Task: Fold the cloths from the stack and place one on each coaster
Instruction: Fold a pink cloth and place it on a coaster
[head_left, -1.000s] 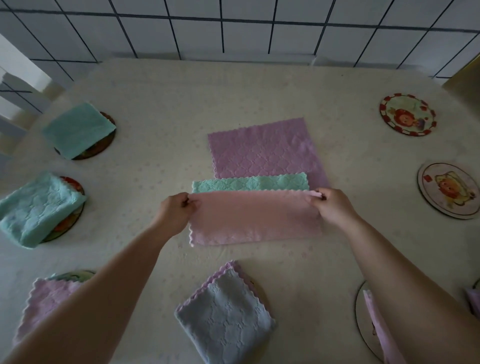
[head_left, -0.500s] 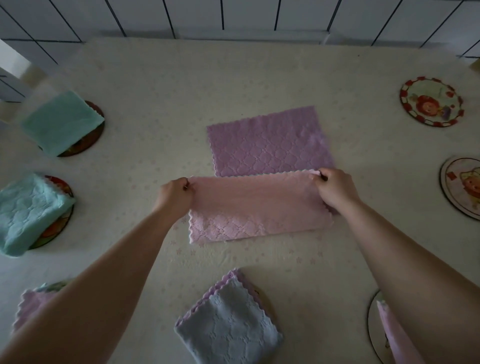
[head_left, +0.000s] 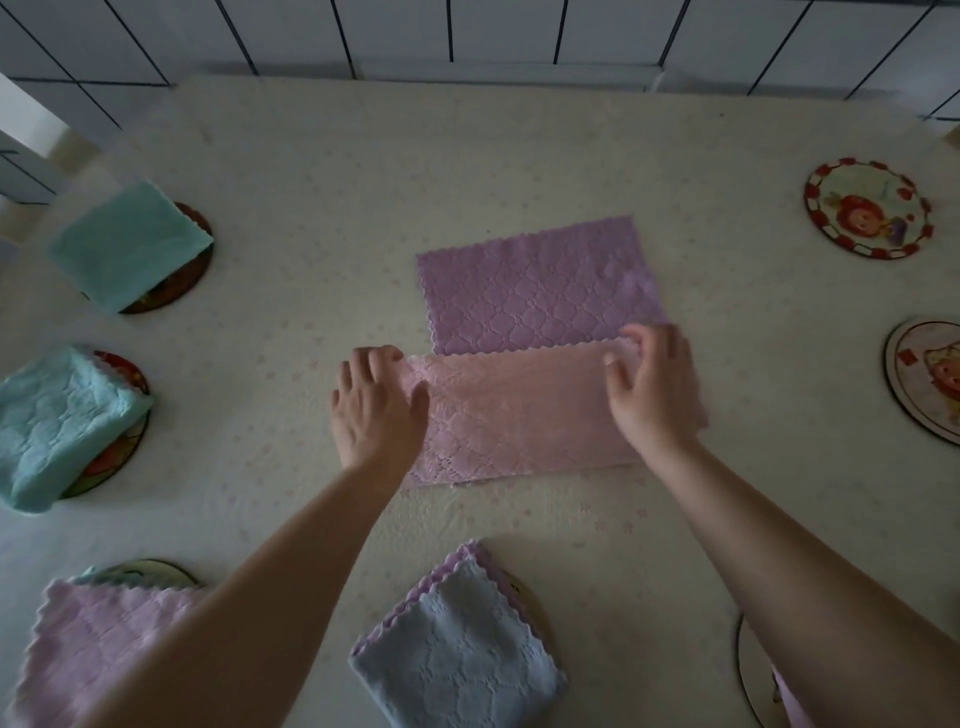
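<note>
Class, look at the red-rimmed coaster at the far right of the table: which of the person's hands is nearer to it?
The right hand. It rests on the pink cloth's right end, with bare table between it and the red-rimmed coaster. The left hand is at the cloth's opposite end.

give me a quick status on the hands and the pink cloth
Left hand flat on the folded pink quilted cloth, open. Right hand pinching its far right corner. Purple quilted cloth lies spread underneath. Two round picture coasters at right bare.

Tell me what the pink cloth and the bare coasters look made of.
Pink cloth: apparently soft microfibre, matte, with an embossed scale-like pattern and scalloped edge. Bare coasters: flat rigid discs with printed cartoon faces and a slight sheen; wood, cork or board, cannot tell which.
</note>
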